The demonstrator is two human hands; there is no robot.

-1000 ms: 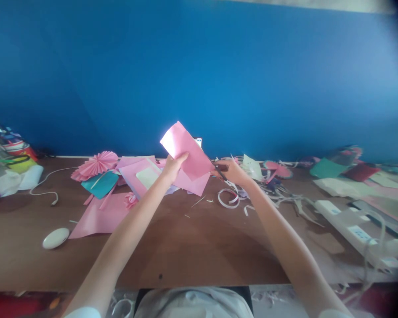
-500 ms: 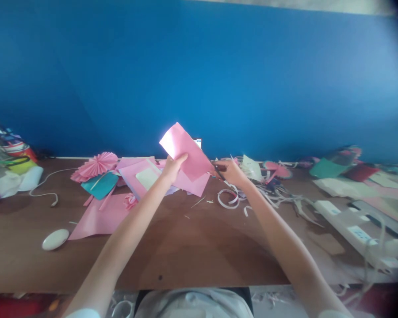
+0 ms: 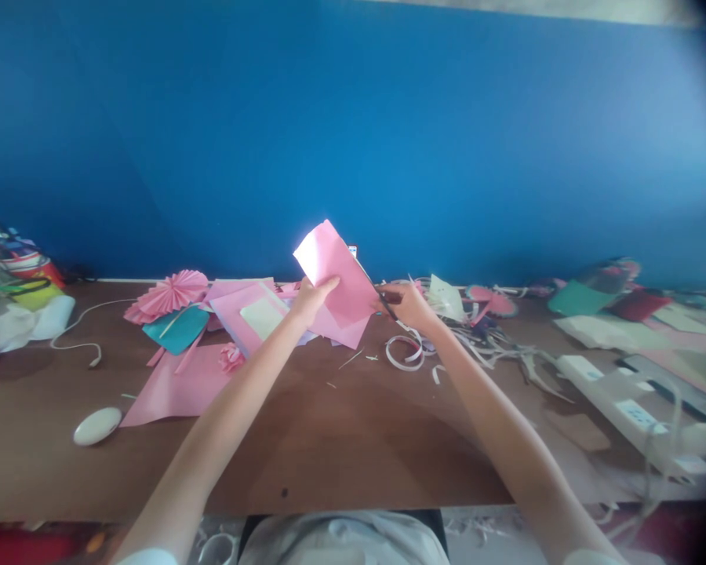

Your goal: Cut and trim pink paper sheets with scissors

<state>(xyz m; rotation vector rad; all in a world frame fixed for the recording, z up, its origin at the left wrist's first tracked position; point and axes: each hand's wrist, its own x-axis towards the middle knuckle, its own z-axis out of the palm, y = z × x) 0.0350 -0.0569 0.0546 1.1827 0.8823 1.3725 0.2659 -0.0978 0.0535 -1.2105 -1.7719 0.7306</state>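
Observation:
My left hand [image 3: 316, 298] grips a pink sheet of paper [image 3: 348, 286] by its left edge, thumb on top, and holds it tilted above the table. In my right hand [image 3: 409, 304] is a pair of scissors [image 3: 385, 302], its dark blades lying along the paper's right edge. My fingers partly hide the handles. Below the held sheet lie more pink papers [image 3: 347, 333]. A coil of white paper strip [image 3: 405, 353] rests just under my right hand.
A pink pleated fan [image 3: 173, 292], a teal paper piece [image 3: 176, 328] and a white computer mouse [image 3: 97, 426] are at left. White strips [image 3: 500, 349], a white power strip [image 3: 629, 412] and coloured papers [image 3: 585, 298] spread at right. A blue wall [image 3: 353, 133] stands behind the table.
My left hand and the pink paper have shifted slightly right, toward the scissors. The right hand stays at nearly the same spot.

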